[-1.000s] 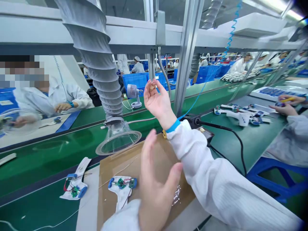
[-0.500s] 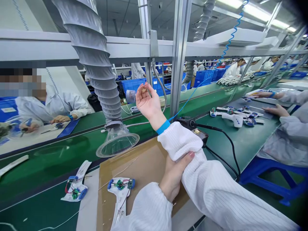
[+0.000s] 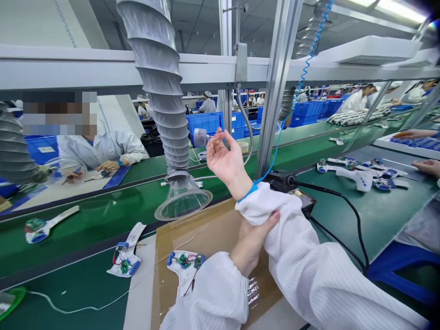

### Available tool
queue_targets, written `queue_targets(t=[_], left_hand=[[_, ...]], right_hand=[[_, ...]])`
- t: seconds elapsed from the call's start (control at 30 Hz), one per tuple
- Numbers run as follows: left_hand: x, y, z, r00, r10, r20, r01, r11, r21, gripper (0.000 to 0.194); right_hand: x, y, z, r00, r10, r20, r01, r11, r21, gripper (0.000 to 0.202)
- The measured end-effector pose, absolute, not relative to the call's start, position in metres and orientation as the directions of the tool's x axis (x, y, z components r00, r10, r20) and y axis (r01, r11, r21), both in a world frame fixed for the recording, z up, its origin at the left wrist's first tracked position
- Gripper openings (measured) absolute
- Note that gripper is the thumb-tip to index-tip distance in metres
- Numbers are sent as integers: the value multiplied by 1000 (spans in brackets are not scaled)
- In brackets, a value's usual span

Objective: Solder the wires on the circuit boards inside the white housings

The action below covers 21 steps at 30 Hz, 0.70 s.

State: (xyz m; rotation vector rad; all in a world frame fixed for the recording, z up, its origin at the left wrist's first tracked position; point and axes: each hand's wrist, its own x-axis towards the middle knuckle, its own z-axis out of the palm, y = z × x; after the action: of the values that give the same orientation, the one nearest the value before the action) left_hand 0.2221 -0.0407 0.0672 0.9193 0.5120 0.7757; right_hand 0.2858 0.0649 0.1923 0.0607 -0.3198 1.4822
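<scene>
My right hand (image 3: 227, 160) is raised with its palm towards me, fingers loosely curled and apart, nothing seen in it. A blue wrist strap (image 3: 248, 191) circles that wrist, its coiled blue cord running upward. Around the white right sleeve (image 3: 292, 222), my left hand (image 3: 252, 238) is closed, its thumb on top and other fingers hidden beneath. Below and left of my hands, a white gun-shaped housing half (image 3: 184, 270) with small green circuit boards and wires lies on a brown board (image 3: 206, 229); my left sleeve covers part of it. Another such housing half (image 3: 127, 259) lies further left.
A clear suction hood (image 3: 184, 201) hangs from a grey duct (image 3: 158, 91) left of my right hand. A metal post (image 3: 278, 87) and a black corded device (image 3: 282, 181) stand beyond. More housings (image 3: 364, 176) lie at right. A co-worker (image 3: 99, 146) sits across the green conveyor (image 3: 103, 201).
The view has swung left, so the scene sits further right. Another housing has come into sight on the conveyor at left. My left hand still clasps the right sleeve.
</scene>
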Motion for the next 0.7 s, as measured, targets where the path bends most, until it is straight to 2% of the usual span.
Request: queue_targets(t=[0.1,0.17,0.23,0.27,0.33,0.4,0.43,0.47,0.5,0.57,0.6,0.63,0.7], left_hand=[[219,-46,60,641,764,-76,-306,345,887,79],[219,-50,56,672,740,-40,-263,288,921,81],[219,-49,57,706,708,17,-234,210,949,82],[218,-47,60,733,678,48,-221,171,960,81],[207,-38,70,821,558,121,-192,70,979,82],[179,-22,84,911,380,158,-120,-124,985,93],[158,-12,93,933,334,134,-42,-268,963,104],[132,-1,101,952,305,41,85,-388,918,106],[104,12,109,956,275,-103,224,-455,862,92],[45,41,121,878,311,-362,471,-433,769,51],[16,56,124,824,400,-401,548,-384,743,43],[-9,71,124,769,507,-389,607,-390,692,39],[-49,99,118,611,739,-285,760,-448,470,34]], right_hand=[[277,45,194,65,962,267,-963,130,-236,26],[274,32,195,133,945,298,-899,242,-364,26],[273,24,196,173,921,350,-763,350,-543,29],[274,21,197,175,911,373,-733,373,-568,32],[280,16,200,150,912,382,-708,368,-602,34],[293,11,202,147,907,394,-700,377,-607,37],[302,8,203,158,896,415,-683,403,-610,38],[311,8,203,175,883,436,-655,435,-618,40],[321,9,203,186,871,456,-601,468,-648,42],[339,24,199,183,870,457,-338,492,-802,39],[345,38,196,150,885,442,-125,460,-879,37],[349,56,192,86,898,432,135,419,-898,41],[349,101,182,4,936,352,307,334,-891,45]])
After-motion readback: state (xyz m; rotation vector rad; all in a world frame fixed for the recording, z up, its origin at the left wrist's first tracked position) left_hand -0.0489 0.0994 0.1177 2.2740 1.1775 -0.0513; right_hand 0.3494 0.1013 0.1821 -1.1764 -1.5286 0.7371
